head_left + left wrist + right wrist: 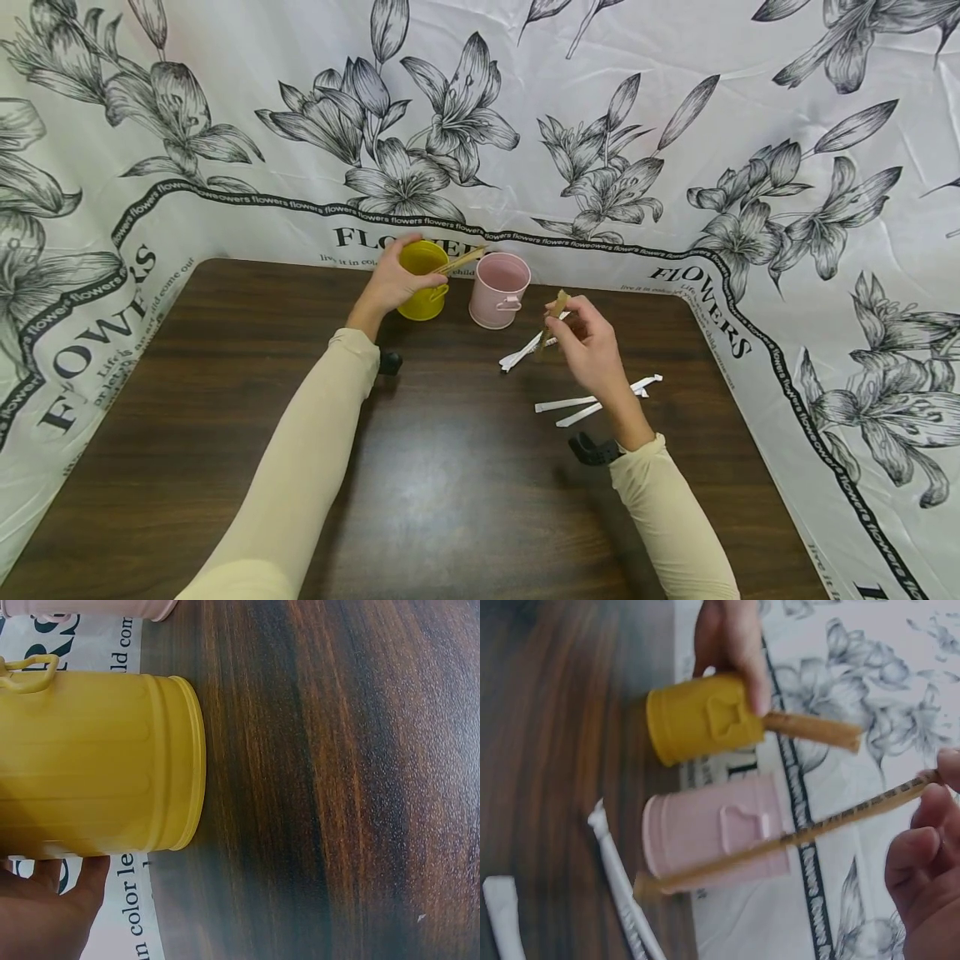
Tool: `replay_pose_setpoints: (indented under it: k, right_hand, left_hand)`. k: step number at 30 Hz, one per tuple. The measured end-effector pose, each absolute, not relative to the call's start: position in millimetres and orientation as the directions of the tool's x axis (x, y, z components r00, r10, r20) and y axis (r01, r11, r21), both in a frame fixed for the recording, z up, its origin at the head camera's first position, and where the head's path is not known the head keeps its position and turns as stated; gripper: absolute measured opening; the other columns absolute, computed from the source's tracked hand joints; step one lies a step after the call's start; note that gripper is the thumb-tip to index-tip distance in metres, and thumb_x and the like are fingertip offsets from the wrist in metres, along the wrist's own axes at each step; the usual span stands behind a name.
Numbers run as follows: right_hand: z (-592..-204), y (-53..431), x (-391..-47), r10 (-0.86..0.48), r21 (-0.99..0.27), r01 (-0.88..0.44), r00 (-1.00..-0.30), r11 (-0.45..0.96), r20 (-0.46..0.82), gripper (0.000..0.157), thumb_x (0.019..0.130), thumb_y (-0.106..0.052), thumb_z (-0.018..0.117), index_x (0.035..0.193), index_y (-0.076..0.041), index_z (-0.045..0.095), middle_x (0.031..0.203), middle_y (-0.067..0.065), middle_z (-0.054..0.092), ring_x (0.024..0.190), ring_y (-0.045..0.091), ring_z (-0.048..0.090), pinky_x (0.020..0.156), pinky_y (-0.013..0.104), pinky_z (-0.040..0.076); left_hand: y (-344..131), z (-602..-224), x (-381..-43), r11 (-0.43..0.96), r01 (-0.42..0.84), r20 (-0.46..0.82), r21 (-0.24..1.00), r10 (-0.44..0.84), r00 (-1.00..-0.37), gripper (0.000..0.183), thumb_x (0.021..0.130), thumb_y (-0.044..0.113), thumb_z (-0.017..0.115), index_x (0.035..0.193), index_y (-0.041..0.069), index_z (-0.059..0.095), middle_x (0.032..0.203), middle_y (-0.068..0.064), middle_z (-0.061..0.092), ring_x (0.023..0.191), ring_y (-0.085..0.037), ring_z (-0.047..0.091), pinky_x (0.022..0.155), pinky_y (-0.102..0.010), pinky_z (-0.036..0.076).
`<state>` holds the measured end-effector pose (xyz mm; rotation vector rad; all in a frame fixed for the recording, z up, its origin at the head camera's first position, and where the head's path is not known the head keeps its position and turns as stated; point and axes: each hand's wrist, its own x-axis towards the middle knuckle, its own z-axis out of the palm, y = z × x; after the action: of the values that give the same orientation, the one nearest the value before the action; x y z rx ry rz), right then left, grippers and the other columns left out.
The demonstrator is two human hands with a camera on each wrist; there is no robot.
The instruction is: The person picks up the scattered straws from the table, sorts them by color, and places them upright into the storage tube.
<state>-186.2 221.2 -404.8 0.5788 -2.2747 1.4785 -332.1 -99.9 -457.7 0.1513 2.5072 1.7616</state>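
Observation:
My left hand (393,279) grips a small yellow metal bucket (422,307) near its rim, with the thumb on one side and the fingers on the other. Brown sticks (463,260) lean out over the bucket's rim beside the thumb; their lower ends are hidden inside. The left wrist view shows the bucket's wall (90,765) standing at the back of the table. Between thumb and fingertips, my right hand (592,342) pinches one end of a thin brown paper-wrapped straw (855,814) with dark print along it. This straw crosses in front of a pink bucket (712,817) in the right wrist view.
Just right of the yellow bucket stands the pink bucket with a small side handle. Several white paper-wrapped straws (566,404) lie on the dark wooden table (435,467), below and left of the right hand. A flower-printed white cloth (480,183) hangs behind the table.

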Motion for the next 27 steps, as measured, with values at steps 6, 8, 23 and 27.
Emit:
replay_pose_setpoints:
  k: [6, 8, 23, 27]
  right_hand:
    - [-387.5, 206.5, -188.9, -0.016, -0.844, -0.503, -0.860, 0.187, 0.509, 0.020, 0.096, 0.001, 0.066, 0.113, 0.008, 0.058, 0.099, -0.006, 0.070, 0.058, 0.003, 0.054, 0.048, 0.017, 0.043]
    - [-382.1, 202.1, -191.0, 0.013, -0.848, -0.513, -0.855, 0.131, 0.519, 0.017, 0.095, 0.002, 0.067, 0.110, 0.005, 0.058, 0.098, -0.009, 0.071, 0.055, 0.002, 0.051, 0.046, 0.016, 0.042]
    - [-354.5, 162.0, -227.8, 0.162, -0.805, -0.584, -0.809, -0.106, 0.566, 0.027, 0.095, 0.003, 0.066, 0.105, -0.021, 0.060, 0.097, -0.007, 0.071, 0.046, 0.003, 0.047, 0.042, 0.018, 0.037]
    - [-355.8, 152.4, -239.9, 0.129, -0.823, -0.556, -0.830, -0.117, 0.543, 0.025, 0.095, 0.002, 0.066, 0.108, -0.019, 0.059, 0.099, -0.006, 0.071, 0.049, 0.004, 0.049, 0.043, 0.019, 0.037]
  left_hand:
    - [-100.0, -459.1, -332.0, 0.344, 0.041, -0.001, 0.938, 0.120, -0.993, 0.096, 0.075, 0.045, 0.089, 0.155, 0.029, 0.038, 0.167, -0.009, 0.025, 0.145, -0.034, 0.035, 0.121, -0.056, 0.032]
    - [-99.8, -459.2, -332.3, 0.348, 0.043, 0.001, 0.937, 0.121, -0.993, 0.097, 0.075, 0.046, 0.090, 0.155, 0.029, 0.038, 0.166, -0.009, 0.026, 0.144, -0.034, 0.036, 0.121, -0.056, 0.034]
    - [-98.1, -460.2, -331.2, 0.335, 0.046, 0.005, 0.941, 0.121, -0.993, 0.095, 0.076, 0.041, 0.090, 0.155, 0.029, 0.038, 0.163, -0.010, 0.030, 0.136, -0.033, 0.043, 0.117, -0.053, 0.040]
    - [-99.4, -458.2, -331.1, 0.334, 0.041, 0.001, 0.942, 0.121, -0.993, 0.095, 0.077, 0.040, 0.090, 0.156, 0.030, 0.037, 0.164, -0.010, 0.029, 0.137, -0.034, 0.042, 0.118, -0.054, 0.038]
